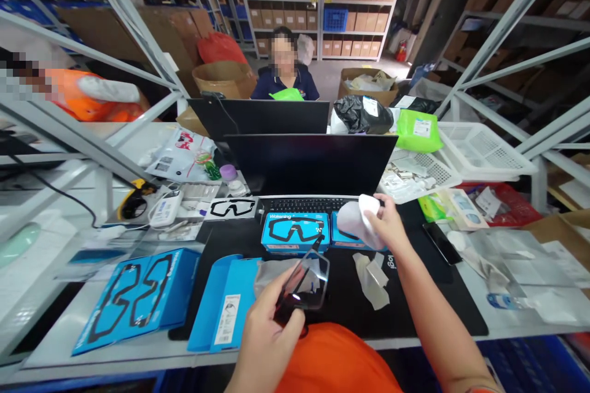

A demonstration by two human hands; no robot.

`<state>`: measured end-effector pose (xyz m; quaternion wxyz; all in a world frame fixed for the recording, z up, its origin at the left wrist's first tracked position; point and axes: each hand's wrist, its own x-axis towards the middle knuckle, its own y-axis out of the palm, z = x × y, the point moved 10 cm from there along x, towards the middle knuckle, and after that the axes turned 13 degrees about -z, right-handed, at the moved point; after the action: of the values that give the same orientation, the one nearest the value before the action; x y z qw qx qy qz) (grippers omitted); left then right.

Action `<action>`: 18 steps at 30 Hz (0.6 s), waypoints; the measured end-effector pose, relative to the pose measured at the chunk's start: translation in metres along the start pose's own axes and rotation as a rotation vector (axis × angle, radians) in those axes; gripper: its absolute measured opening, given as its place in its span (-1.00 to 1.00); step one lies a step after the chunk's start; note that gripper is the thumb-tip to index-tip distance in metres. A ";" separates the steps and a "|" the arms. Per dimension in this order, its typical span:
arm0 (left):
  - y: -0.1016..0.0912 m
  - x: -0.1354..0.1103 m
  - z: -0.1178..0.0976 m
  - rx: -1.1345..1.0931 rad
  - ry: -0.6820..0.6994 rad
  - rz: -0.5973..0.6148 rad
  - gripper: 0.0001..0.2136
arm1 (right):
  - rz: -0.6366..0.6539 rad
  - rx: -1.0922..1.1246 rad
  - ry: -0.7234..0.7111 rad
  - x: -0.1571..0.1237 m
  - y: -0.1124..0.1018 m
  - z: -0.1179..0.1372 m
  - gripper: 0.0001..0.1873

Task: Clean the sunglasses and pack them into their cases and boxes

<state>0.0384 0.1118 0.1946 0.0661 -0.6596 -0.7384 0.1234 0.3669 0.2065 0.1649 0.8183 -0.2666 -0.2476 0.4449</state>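
Note:
My left hand point(274, 319) is closed on a pair of glasses point(313, 279) with a large clear lens and a dark frame, held low above the black desk mat point(341, 313). My right hand point(387, 221) pinches a white, soft-looking piece point(357, 221) with a pale grey rounded part; its exact kind is unclear. Behind it stands a blue glasses box point(340, 239), partly covered, beside another blue glasses box point(295, 232). An opened blue carton point(224, 301) lies left of my left hand. A crumpled pale wrapper point(372, 282) rests on the mat below my right hand.
Two monitors point(313, 163) and a keyboard point(299, 204) stand ahead. A large blue box point(138, 295) lies left; a phone point(441, 242) and plastic bags point(507, 258) lie right. White baskets point(488, 147) stand farther right. A co-worker point(286, 77) sits behind the monitors.

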 end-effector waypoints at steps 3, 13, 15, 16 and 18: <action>-0.010 0.000 0.011 0.008 -0.017 -0.049 -0.50 | 0.047 -0.260 -0.082 0.009 0.023 -0.012 -0.52; -0.026 -0.010 0.007 0.168 0.110 -0.163 -0.50 | 0.004 -0.363 -0.108 0.008 0.008 -0.043 -0.58; -0.031 -0.012 0.006 0.237 0.152 -0.195 -0.53 | 0.000 -0.327 -0.075 0.010 -0.015 -0.065 -0.65; -0.032 -0.012 0.008 0.267 0.170 -0.198 -0.53 | -0.012 -0.313 -0.044 0.012 -0.029 -0.079 -0.68; -0.039 -0.008 0.020 0.306 0.149 -0.235 -0.53 | -0.067 -0.308 0.056 0.015 -0.063 -0.115 -0.71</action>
<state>-0.0033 0.0984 0.1865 0.2338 -0.5585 -0.7761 0.1763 0.4853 0.1652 0.1246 0.7889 -0.3925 -0.2989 0.3664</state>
